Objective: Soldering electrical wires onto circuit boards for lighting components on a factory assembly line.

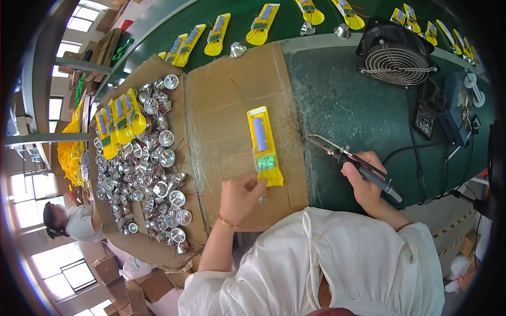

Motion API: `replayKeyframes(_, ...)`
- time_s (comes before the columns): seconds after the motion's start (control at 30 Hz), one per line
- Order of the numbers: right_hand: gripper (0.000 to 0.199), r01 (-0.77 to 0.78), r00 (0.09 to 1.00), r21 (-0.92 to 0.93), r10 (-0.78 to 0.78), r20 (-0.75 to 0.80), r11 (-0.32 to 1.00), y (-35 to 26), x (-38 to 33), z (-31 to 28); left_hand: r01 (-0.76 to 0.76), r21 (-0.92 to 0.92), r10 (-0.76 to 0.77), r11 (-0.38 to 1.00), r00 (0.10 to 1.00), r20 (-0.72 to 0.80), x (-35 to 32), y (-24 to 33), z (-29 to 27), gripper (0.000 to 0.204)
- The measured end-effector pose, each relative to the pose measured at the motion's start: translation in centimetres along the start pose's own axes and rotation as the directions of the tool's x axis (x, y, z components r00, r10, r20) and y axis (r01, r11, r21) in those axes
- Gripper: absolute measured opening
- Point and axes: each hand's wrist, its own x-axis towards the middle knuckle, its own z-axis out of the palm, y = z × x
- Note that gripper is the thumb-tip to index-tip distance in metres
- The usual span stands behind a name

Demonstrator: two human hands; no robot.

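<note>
A yellow plastic flashlight housing (pixel 274 178) lies on the cardboard in front of me, with a purple battery cell (pixel 259 134) and a small green circuit board (pixel 265 162) inside it. My left hand (pixel 240 197) is at the housing's near end, thumb and fingers pinched together. A small silvery piece (pixel 262 200) shows just below those fingertips; what exactly they grip is hidden. My right hand (pixel 365 181) is closed around a soldering iron (pixel 371 174). A thin curved metal tube runs along the iron, and its tip points left, off the housing's right side.
Many silver reflector cups (pixel 166 138) with red wires fill a cardboard tray at left, several yellow housings (pixel 120 118) lying on top. Along the far edge lie more housings (pixel 217 36). A black fan (pixel 396 58) and a blue soldering station (pixel 456 108) stand at right. A person (pixel 79 221) is at far left.
</note>
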Motion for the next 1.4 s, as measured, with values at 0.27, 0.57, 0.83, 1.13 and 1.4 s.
replayKeyframes(0.27, 0.016, -0.143, 0.987, 0.07, 0.147, -0.06, 0.987, 1.7, 1.1, -0.4, -0.259, 0.26, 0.281, 0.93, 0.958, -0.051, 15.2, 7.5, -0.3, 0.018)
replayKeyframes(0.57, 0.018, -0.115, 0.992, -0.014, 0.114, -0.047, 0.993, 1.9, 1.1, -0.4, -0.241, 0.37, 0.349, 0.897, 0.9, -0.26, 33.4, 14.2, 0.0, 0.037)
replayKeyframes(0.83, 0.018, -0.003, 1.0, 0.0, 0.003, 0.006, 1.0, 1.3, 1.4, -0.3, -0.308, 0.583, 0.479, 0.752, 0.863, -0.162, 33.4, 1.5, -7.9, 0.065)
replayKeyframes(1.13, 0.015, -0.156, 0.984, 0.126, 0.165, -0.064, 0.98, 1.4, 1.0, 0.0, -0.084, 0.477, 0.261, 0.875, 0.911, -0.319, 12.8, 2.7, -2.5, 0.046)
replayKeyframes(1.4, 0.014, -0.088, 0.989, 0.139, 0.103, -0.106, 0.986, 1.9, 1.5, 0.0, -0.157, 0.32, 0.283, 0.934, 0.872, -0.399, -1.8, 1.4, 1.4, 0.077)
